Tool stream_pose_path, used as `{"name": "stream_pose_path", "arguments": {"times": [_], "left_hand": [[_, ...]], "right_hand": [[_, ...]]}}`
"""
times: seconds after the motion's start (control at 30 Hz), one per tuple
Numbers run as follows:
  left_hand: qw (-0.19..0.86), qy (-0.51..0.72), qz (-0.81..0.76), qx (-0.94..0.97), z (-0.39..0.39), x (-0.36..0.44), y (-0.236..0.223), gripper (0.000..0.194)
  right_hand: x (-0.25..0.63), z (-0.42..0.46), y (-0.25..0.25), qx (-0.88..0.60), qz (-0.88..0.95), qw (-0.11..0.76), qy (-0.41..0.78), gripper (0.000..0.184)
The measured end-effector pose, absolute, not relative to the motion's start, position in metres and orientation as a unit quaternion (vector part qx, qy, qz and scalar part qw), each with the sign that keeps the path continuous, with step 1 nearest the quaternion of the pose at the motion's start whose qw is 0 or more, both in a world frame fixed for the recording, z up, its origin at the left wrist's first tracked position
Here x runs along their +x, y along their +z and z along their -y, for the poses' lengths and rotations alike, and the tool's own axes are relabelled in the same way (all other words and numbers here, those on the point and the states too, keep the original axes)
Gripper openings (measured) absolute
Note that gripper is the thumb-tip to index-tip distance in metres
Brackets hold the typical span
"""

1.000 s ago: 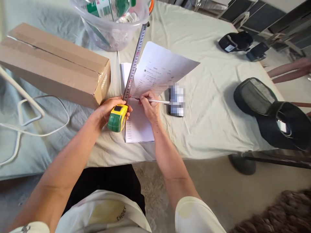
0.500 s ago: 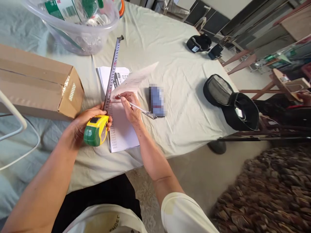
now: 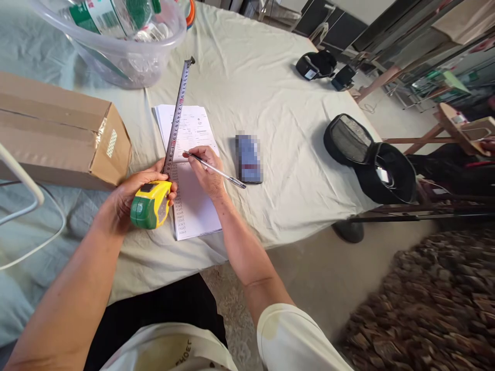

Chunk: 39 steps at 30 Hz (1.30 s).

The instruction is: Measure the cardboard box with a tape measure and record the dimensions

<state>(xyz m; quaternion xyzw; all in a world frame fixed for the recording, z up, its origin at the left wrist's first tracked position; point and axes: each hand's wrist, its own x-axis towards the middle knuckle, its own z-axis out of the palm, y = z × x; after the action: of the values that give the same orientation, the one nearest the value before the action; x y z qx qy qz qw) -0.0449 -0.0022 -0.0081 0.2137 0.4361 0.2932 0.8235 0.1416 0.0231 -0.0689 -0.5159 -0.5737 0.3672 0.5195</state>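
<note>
My left hand [image 3: 133, 193] is closed round a yellow and green tape measure [image 3: 150, 204]. Its blade is pulled out and slants away across the left side of a notepad [image 3: 199, 211], the hooked tip pointing to the far side of the table. Between the thumb and fingers of my right hand [image 3: 208, 172] is a slim pen [image 3: 228, 178], its tip close to the notepad. The upper sheet lies folded back with printed lines showing. A column of small handwriting runs down the left of the lower page. Right of the pad lies a blurred-out blue phone-like object [image 3: 249, 159].
At the left sits a cardboard box [image 3: 58, 131], with a clear plastic basin [image 3: 127, 56] of bottles behind it. A white cable [image 3: 58, 237] loops at the left edge. An open black round case [image 3: 386, 175] and a black strap-like item [image 3: 315, 66] lie near the table's right edge.
The upper sheet, raised and curling half a second ago, now lies flat at the back of the pad. Both hands keep hold of the tape measure and pen, nearly in place.
</note>
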Motion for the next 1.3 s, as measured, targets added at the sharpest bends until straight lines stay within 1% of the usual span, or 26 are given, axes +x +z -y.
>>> {"name": "stream_pose_path", "arguments": {"times": [0.1,0.23,0.47,0.53,0.63,0.8,1.0,1.3], "left_hand": [[0.829,0.289,-0.431,0.21,0.001,-0.045,-0.011,0.026],[0.836,0.289,-0.42,0.205,0.002,-0.047,-0.012,0.023],[0.845,0.309,-0.393,0.191,0.002,-0.049,-0.018,0.032],[0.848,0.305,-0.39,0.19,0.001,-0.05,-0.021,0.029],[0.853,0.291,-0.395,0.18,0.0,-0.051,-0.024,0.019],[0.858,0.276,-0.4,0.167,-0.002,-0.051,-0.022,0.008],[0.852,0.268,-0.428,0.139,-0.003,-0.05,-0.021,0.011],[0.862,0.282,-0.398,0.14,-0.002,-0.05,-0.021,0.014]], "right_hand": [[0.143,-0.016,-0.064,-0.531,0.581,0.515,0.339,0.017],[0.145,-0.012,-0.062,-0.541,0.595,0.504,0.315,0.019],[0.146,-0.022,-0.068,-0.554,0.573,0.504,0.333,0.017],[0.148,-0.024,-0.07,-0.552,0.565,0.513,0.336,0.017],[0.149,-0.025,-0.071,-0.55,0.56,0.52,0.337,0.015],[0.146,-0.024,-0.07,-0.557,0.579,0.491,0.335,0.012],[0.146,-0.025,-0.073,-0.556,0.61,0.461,0.327,0.016],[0.145,-0.025,-0.072,-0.555,0.63,0.443,0.313,0.018]]}}
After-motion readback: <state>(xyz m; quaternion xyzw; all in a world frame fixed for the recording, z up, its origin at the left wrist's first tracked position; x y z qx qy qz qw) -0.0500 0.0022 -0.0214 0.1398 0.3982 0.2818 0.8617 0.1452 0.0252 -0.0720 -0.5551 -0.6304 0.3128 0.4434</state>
